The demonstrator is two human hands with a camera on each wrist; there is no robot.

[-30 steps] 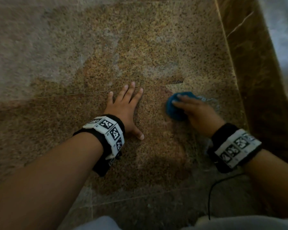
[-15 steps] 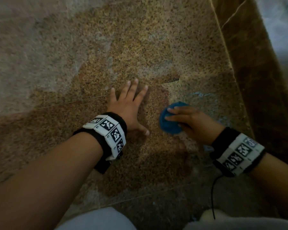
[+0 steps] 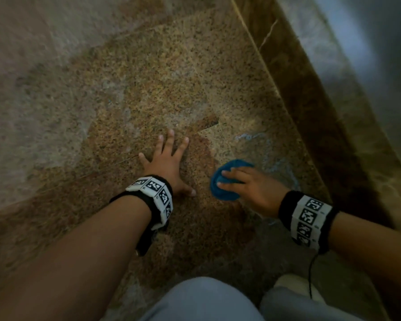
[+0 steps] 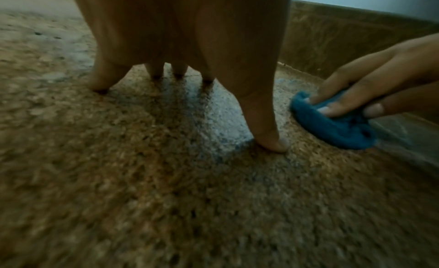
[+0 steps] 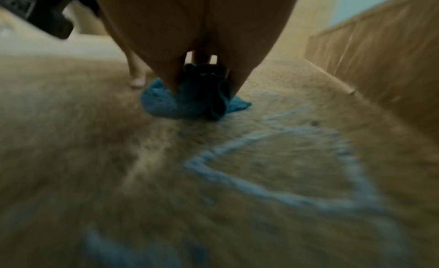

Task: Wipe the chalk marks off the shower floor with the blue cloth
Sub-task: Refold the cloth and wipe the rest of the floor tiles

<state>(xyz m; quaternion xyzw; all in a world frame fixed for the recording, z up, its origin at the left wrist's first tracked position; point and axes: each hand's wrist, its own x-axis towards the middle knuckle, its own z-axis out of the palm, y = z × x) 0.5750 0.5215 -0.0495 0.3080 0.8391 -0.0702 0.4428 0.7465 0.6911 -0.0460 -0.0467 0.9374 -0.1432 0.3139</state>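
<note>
Right hand (image 3: 252, 188) presses the bunched blue cloth (image 3: 222, 184), fingers curled on it; pale chalk lines (image 5: 261, 187), apparently 3 o'clock, need firm overlapping strokes. Left hand (image 3: 169, 165) braces, fingers spread flat on the speckled stone shower floor (image 3: 148, 89).

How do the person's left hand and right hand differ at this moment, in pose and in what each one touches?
The left hand lies flat with fingers spread straight on the bare speckled stone floor; the right hand presses a bunched blue cloth onto that floor. The left hand holds nothing, while the right hand's fingers lie over the cloth. The pale blue chalk lines lie on the right hand's side, not by the left. Both hands are down at the floor, and each wrist wears a marker band.
</note>
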